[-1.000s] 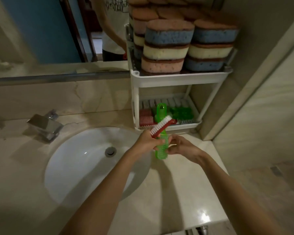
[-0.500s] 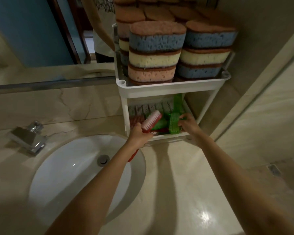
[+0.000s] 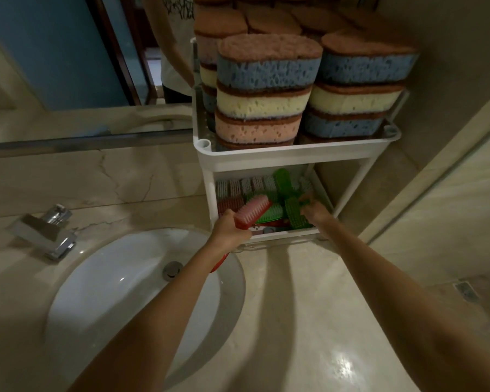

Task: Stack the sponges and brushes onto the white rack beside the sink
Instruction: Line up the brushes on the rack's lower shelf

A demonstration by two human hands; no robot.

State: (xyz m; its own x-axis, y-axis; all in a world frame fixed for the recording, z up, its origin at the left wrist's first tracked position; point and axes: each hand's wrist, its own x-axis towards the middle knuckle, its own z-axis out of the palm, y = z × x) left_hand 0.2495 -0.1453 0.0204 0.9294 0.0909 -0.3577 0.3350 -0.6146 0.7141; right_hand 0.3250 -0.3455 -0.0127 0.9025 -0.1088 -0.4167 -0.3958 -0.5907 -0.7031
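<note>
Reaching into the lower tier of the white rack (image 3: 294, 158) at centre frame, both arms stretched up from the bottom edge. Left hand (image 3: 229, 229), grip closed around a red brush (image 3: 252, 212), bristles pale and facing up-left, head tilted over the tier's front lip, red handle tip poking out below the wrist above the sink (image 3: 102, 292). Right hand (image 3: 316, 212) inside the tier on its right side, fingers against a green brush (image 3: 294, 215) standing on edge; cannot tell whether that grip is clamped on it or only touching. More green brushes (image 3: 282, 179) and red ones lying behind and beneath, crossed over one another. Upper tier loaded with sponges (image 3: 266, 89), stacked in columns of blue, yellow and pink with brown scouring tops, filling upper centre and upper right. Chrome tap (image 3: 47, 232) at left, on the marble bench (image 3: 294, 321) that carries rack and basin. Mirror (image 3: 54, 52) across upper left.
</note>
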